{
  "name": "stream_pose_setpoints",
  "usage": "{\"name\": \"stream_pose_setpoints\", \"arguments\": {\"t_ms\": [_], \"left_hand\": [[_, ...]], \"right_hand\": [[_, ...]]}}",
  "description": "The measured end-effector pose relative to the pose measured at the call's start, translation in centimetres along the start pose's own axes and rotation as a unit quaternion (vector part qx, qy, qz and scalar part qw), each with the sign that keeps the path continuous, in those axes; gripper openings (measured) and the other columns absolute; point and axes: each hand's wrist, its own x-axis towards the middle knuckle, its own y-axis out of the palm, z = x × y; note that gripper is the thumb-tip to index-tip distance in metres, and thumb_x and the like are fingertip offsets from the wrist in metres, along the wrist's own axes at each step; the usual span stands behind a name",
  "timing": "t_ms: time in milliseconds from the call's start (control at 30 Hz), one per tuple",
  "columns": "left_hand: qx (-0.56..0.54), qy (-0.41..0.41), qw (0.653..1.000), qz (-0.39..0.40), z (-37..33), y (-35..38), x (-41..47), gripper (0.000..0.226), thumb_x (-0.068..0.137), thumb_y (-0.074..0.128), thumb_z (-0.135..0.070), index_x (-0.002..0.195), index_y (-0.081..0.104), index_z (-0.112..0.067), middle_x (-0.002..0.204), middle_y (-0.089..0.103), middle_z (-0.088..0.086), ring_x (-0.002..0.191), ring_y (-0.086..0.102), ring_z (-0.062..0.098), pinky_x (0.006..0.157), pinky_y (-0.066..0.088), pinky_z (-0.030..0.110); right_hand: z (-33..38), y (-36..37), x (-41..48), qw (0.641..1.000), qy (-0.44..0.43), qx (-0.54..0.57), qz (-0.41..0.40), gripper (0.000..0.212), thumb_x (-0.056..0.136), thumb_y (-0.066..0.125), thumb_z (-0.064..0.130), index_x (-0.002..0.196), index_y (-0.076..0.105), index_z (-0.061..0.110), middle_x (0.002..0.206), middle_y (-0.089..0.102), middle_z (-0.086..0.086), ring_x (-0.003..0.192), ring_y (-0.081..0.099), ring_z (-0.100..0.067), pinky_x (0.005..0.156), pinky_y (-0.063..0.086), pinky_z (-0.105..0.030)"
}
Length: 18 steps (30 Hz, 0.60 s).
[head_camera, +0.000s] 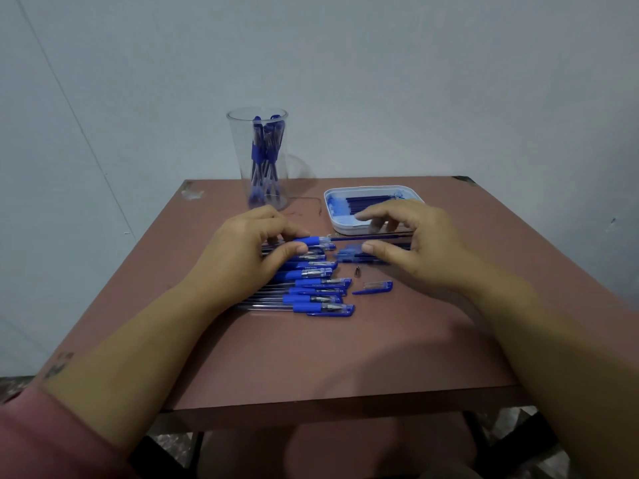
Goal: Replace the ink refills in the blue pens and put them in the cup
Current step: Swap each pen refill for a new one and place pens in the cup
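Fingers (pixel 290 250) pinching pen (pixel 312 240), crosswise, tip perhaps rightward

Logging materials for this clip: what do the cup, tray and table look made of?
Cup: clear, glossy, likely plastic; the pens inside show through. Tray: white, smooth plastic, going by its rounded moulded rim. Table: matte reddish-brown, perhaps laminate or painted board; the far corners look chipped.

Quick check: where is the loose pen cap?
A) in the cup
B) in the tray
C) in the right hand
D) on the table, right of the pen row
D: the cap lies on the table, just right of the pen row, beside a small metal tip.
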Motion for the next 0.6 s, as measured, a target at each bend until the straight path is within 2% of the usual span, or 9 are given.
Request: {"name": "stream_pose_setpoints", "arguments": {"t_ms": [67,133,200,333,500,600], "left_hand": [[0.005,-0.002,1.0,-0.007,0.0,0.0,0.0,0.018,0.087,0.069,-0.034,0.104,0.075,-0.028,0.089,0.062,-0.015,0.079,0.059,0.006,0.073,0.05,0.025],[0.007,-0.001,1.0,-0.007,-0.1,0.1,0.0,0.018,0.087,0.07,-0.032,0.104,0.075,-0.028,0.089,0.062,-0.014,0.079,0.059,0.007,0.073,0.05,0.024],[0.005,0.001,1.0,-0.001,-0.2,0.1,0.0,0.018,0.087,0.069,-0.033,0.104,0.075,-0.028,0.088,0.062,-0.014,0.079,0.059,0.007,0.073,0.049,0.023],[-0.002,-0.001,1.0,-0.003,-0.2,0.1,-0.1,0.018,0.087,0.07,-0.032,0.104,0.075,-0.028,0.089,0.063,-0.012,0.079,0.059,0.007,0.072,0.05,0.025],[0.001,0.001,1.0,-0.004,-0.3,0.1,-0.1,0.019,0.087,0.069,-0.033,0.104,0.075,-0.027,0.089,0.063,-0.012,0.079,0.058,0.006,0.073,0.052,0.029],[-0.005,0.004,1.0,0.005,-0.4,0.2,-0.1,0.019,0.088,0.069,-0.033,0.105,0.075,-0.028,0.09,0.063,-0.012,0.08,0.058,0.006,0.074,0.051,0.028]], "right_hand": [[-0.1,-0.2,-0.1,1.0,0.004,0.005,-0.01,0.027,0.084,0.074,0.024,0.094,0.059,0.044,0.089,0.061,0.021,0.089,0.057,-0.004,0.076,0.041,-0.02],[0.0,0.2,0.0,1.0,-0.004,0.011,-0.008,0.025,0.085,0.072,0.019,0.089,0.062,0.042,0.088,0.063,0.019,0.087,0.059,-0.005,0.076,0.045,-0.023],[0.3,0.7,0.1,1.0,-0.013,0.014,0.002,0.017,0.087,0.07,0.019,0.095,0.07,0.034,0.087,0.064,0.016,0.087,0.059,-0.006,0.077,0.047,-0.025],[0.5,0.8,0.0,0.999,-0.026,0.016,0.017,0.026,0.088,0.067,0.024,0.112,0.069,0.032,0.091,0.063,0.018,0.09,0.058,-0.004,0.08,0.045,-0.016],[0.5,0.5,-0.1,1.0,0.001,0.013,-0.018,0.019,0.085,0.071,0.015,0.09,0.064,0.031,0.081,0.06,0.022,0.082,0.057,0.001,0.072,0.038,-0.006],[0.9,1.0,0.1,1.0,-0.013,0.024,0.016,0.015,0.087,0.07,0.016,0.096,0.071,0.028,0.086,0.063,0.017,0.083,0.058,-0.002,0.074,0.04,-0.01]]}}
